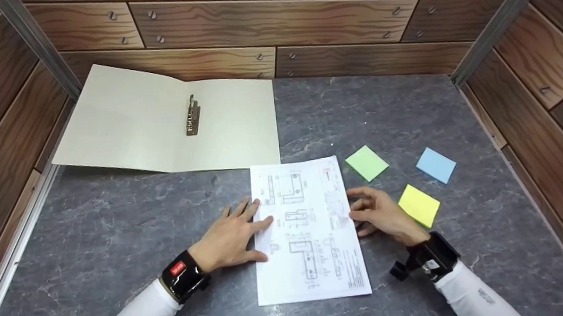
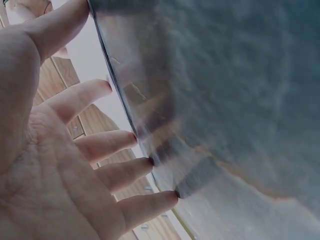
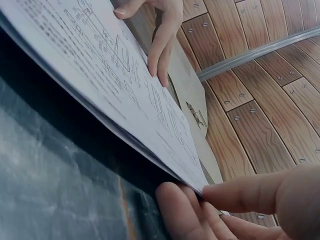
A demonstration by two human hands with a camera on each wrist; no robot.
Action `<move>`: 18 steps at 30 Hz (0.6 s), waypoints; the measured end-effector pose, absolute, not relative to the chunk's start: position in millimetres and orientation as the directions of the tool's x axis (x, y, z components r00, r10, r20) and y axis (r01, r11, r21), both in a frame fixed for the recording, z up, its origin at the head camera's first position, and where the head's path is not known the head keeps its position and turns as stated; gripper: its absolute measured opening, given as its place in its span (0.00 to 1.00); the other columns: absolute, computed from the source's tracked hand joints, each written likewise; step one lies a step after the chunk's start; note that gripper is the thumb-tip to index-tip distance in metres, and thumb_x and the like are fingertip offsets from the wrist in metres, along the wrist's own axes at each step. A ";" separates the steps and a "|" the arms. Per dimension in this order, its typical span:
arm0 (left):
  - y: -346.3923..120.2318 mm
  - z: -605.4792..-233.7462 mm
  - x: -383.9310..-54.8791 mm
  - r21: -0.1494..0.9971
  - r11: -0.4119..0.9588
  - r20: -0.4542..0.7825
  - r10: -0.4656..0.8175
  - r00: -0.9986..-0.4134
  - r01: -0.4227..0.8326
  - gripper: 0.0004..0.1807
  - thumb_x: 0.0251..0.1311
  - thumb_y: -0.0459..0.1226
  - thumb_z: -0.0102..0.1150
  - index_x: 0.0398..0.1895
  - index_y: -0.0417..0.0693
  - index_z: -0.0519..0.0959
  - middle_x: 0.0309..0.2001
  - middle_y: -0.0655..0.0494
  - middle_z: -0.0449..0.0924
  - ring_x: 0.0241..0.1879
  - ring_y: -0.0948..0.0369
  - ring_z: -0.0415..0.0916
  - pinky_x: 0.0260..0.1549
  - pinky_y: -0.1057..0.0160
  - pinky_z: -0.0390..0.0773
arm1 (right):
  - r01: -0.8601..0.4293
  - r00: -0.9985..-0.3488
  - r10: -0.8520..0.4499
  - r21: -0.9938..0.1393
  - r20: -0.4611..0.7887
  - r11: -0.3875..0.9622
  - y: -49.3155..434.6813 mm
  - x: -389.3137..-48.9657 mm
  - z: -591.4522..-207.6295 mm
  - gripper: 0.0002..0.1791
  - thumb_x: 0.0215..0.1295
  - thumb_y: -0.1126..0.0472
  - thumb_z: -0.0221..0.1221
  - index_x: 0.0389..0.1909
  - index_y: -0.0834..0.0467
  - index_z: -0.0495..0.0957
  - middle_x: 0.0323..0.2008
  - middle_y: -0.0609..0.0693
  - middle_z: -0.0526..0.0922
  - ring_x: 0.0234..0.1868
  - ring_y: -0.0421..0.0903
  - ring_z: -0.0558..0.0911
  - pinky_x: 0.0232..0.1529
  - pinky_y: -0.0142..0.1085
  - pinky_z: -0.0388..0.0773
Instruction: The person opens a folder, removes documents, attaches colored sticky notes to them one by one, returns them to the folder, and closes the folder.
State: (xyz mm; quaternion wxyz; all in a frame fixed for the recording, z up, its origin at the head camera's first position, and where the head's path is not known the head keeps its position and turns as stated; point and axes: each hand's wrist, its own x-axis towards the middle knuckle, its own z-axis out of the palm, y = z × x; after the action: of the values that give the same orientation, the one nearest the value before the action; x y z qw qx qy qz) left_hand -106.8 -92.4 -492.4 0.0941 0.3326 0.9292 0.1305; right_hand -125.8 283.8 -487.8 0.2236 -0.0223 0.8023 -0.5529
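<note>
Grey table (image 1: 127, 223): left hand (image 1: 230, 238) spread, right hand (image 1: 380, 215) pinching papers (image 1: 308, 225) (folder (image 1: 130, 119) beyond, sticky notes (image 1: 419, 206) beside).

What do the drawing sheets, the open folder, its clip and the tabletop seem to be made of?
Drawing sheets: matte white paper, by the thin layered edges in the right wrist view.
Folder: probably matte off-white cardboard, by its plain, stiff-looking panels.
Clip: likely polished metal, as it gleams.
Tabletop: grey with pale stone-like veins and slight sheen; stone or printed laminate, I can't tell.
</note>
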 end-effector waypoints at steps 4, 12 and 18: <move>-93.2 -492.3 -102.5 0.299 0.738 -0.063 0.648 -0.759 0.605 0.46 0.56 0.63 0.72 0.76 0.55 0.74 0.79 0.32 0.62 0.78 0.30 0.60 0.73 0.25 0.66 | 0.226 -0.885 -0.298 -0.890 -0.357 0.396 285.8 -126.3 -490.3 0.36 0.73 0.66 0.63 0.77 0.66 0.62 0.45 0.58 0.83 0.35 0.46 0.86 0.33 0.39 0.92; -93.6 -493.1 -97.8 0.329 0.738 -0.065 0.640 -0.766 0.589 0.46 0.55 0.62 0.73 0.75 0.54 0.74 0.80 0.31 0.61 0.79 0.29 0.59 0.72 0.25 0.66 | 0.208 -0.887 -0.293 -0.877 -0.356 0.434 285.3 -123.4 -492.0 0.33 0.72 0.66 0.64 0.74 0.66 0.66 0.41 0.55 0.85 0.32 0.44 0.85 0.31 0.37 0.90; -93.9 -493.1 -97.3 0.333 0.739 -0.076 0.640 -0.765 0.585 0.47 0.55 0.62 0.73 0.76 0.55 0.73 0.80 0.32 0.60 0.79 0.30 0.58 0.72 0.25 0.66 | 0.205 -0.888 -0.277 -0.856 -0.366 0.475 285.9 -122.1 -489.8 0.31 0.73 0.63 0.64 0.73 0.65 0.69 0.39 0.55 0.85 0.31 0.46 0.84 0.31 0.36 0.87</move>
State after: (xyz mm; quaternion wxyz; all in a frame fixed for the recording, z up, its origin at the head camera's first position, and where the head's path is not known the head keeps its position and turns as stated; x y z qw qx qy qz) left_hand -97.3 -93.9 -493.1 0.0930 0.3299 0.9279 0.1465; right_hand -122.1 285.9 -489.8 0.2355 -0.0220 0.8259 -0.5118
